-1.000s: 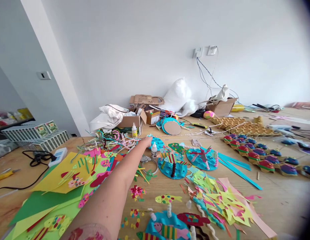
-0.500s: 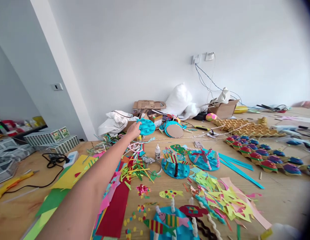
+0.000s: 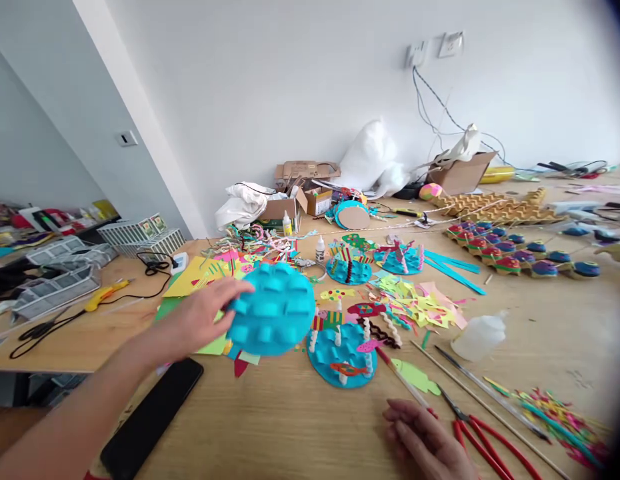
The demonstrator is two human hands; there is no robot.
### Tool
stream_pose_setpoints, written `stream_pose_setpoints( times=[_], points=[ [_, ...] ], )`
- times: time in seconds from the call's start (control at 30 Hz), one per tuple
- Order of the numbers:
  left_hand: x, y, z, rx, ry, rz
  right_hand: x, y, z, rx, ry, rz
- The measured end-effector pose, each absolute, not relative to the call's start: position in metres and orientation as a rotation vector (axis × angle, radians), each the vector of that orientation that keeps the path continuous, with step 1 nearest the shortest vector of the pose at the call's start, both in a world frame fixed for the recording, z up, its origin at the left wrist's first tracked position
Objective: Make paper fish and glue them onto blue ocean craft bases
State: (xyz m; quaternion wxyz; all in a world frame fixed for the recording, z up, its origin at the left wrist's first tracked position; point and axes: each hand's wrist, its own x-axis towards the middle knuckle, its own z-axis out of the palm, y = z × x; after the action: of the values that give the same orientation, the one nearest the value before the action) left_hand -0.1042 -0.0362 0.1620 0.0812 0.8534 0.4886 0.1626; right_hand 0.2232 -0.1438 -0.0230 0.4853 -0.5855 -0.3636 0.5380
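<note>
My left hand (image 3: pixel 203 319) grips the left edge of a round blue bumpy disc (image 3: pixel 273 317) and holds it in the air above the wooden table (image 3: pixel 300 427). My right hand (image 3: pixel 425 443) rests low on the table at the bottom right, fingers curled round a thin stick (image 3: pixel 403 381) that runs up and to the left. Just beyond the held disc lies another blue disc decorated with paper fish and twisted pipe cleaners (image 3: pixel 343 353).
A black phone (image 3: pixel 153 417) lies near the front left edge. Red-handled pliers (image 3: pixel 483 437) and thin sticks lie at the right, beside a white squeeze bottle (image 3: pixel 477 335). Coloured paper scraps (image 3: pixel 420 303), more blue discs, painted egg-tray pieces (image 3: pixel 520 250), glue bottles and boxes crowd the far side.
My left arm has pulled back from the far side of the table with the blue disc in its fingers. The view has dropped, and my right hand now shows.
</note>
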Motion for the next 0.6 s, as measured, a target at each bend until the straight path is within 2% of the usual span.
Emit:
stream_pose_setpoints(
  times=[0.17, 0.37, 0.5, 0.6],
  points=[
    [-0.121, -0.097, 0.094, 2.224, 1.482, 0.303, 0.224, -0.146, -0.010, -1.448, -0.767, 1.305],
    [-0.132, -0.119, 0.035, 1.991, 1.442, 0.357, 0.227, -0.145, 0.000, -1.357, -0.616, 1.421],
    [-0.138, -0.119, 0.012, 1.912, 1.440, 0.356, 0.229, -0.138, 0.000, -1.231, -0.479, 1.495],
    [-0.141, -0.113, 0.014, 1.921, 1.405, 0.236, 0.229, -0.131, 0.001, -1.179, -0.410, 1.531]
  ],
)
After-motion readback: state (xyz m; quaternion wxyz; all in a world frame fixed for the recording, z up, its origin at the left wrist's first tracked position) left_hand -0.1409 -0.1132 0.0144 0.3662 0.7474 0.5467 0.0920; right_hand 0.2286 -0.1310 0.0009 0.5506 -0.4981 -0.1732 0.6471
